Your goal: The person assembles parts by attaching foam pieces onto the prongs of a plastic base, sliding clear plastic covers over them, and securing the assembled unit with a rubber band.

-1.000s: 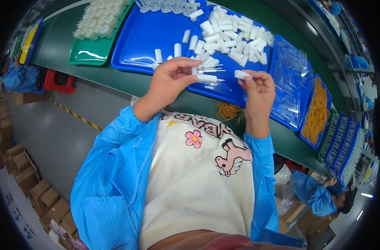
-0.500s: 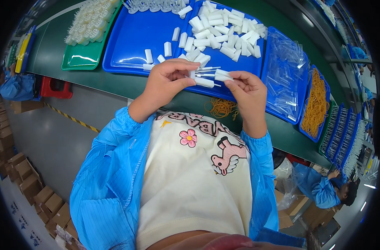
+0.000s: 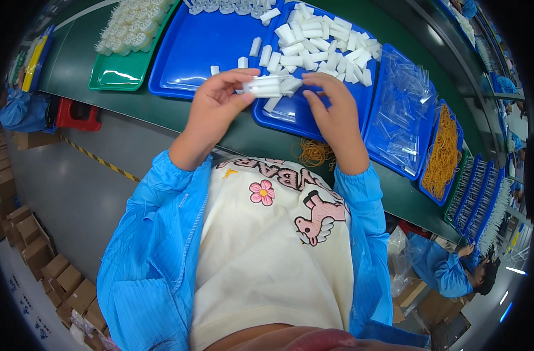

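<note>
White block assembly [image 3: 264, 88], blurred in part, sits in the left hand [image 3: 217, 100], gripped at its left end with the forefinger along the top and the thumb beneath. It points across toward the right hand [image 3: 336, 108], whose fingertips are just beside its far end. The right hand's thumb and forefinger are parted, the gap facing the piece; the other fingers are hard to make out.

Both hands are raised in front of the chest, above the near edges of the blue trays. The left forearm slants up and to the right from its blue sleeve [image 3: 176, 175]; the right one leans up and to the left, the back of the hand turned partly upward. Loose white blocks [image 3: 319, 44] lie heaped beyond the hands, and orange rubber bands [image 3: 314, 153] lie below the right hand, near the shirt.
</note>
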The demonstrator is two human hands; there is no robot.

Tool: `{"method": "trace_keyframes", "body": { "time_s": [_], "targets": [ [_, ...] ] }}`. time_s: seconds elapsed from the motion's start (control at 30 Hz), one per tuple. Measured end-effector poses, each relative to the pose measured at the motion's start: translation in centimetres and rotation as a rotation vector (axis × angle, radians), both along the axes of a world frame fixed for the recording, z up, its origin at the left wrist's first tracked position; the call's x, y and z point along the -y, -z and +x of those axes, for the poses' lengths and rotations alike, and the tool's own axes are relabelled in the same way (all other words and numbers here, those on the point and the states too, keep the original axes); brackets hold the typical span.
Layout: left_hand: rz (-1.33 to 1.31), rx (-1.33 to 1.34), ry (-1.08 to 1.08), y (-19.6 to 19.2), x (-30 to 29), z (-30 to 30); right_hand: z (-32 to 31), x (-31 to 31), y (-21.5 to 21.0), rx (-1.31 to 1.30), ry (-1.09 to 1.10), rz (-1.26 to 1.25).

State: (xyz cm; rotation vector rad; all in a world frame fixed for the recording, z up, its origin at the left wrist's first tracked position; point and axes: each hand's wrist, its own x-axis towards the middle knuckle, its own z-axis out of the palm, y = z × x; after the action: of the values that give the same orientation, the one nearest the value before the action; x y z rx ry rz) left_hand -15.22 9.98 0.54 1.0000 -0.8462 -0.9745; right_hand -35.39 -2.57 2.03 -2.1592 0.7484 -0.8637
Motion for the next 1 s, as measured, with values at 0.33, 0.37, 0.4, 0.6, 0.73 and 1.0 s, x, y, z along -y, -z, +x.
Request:
{"method": "trace_keyframes", "body": {
  "time_s": [0.33,0.37,0.4,0.6,0.73,1.0],
  "targets": [
    [0.096,-0.095,0.019,0.1,-1.5,0.9,-0.2,0.8,-0.1,-0.067,-0.052,0.005],
    [0.077,-0.097,0.040,0.3,-1.4,0.8,-0.6,0.6,-0.1,-0.070,-0.060,0.008],
    [0.079,-0.093,0.048,0.1,-1.0,0.6,-1.1,0.4,-0.2,0.105,-0.044,0.265],
    [0.209,0.006,0.122,-1.1,0.0,-0.6,-3.7,-1.2,-0.5,0.376,0.028,0.595],
    [0.125,0.052,0.133,-0.8,0.4,-1.7,-4.5,-2.1,-0.5,0.373,0.075,0.619],
    [0.146,0.313,0.204,-1.3,0.4,-2.1,-4.2,-3.0,-1.7,0.286,0.046,0.657]
  ]
}}
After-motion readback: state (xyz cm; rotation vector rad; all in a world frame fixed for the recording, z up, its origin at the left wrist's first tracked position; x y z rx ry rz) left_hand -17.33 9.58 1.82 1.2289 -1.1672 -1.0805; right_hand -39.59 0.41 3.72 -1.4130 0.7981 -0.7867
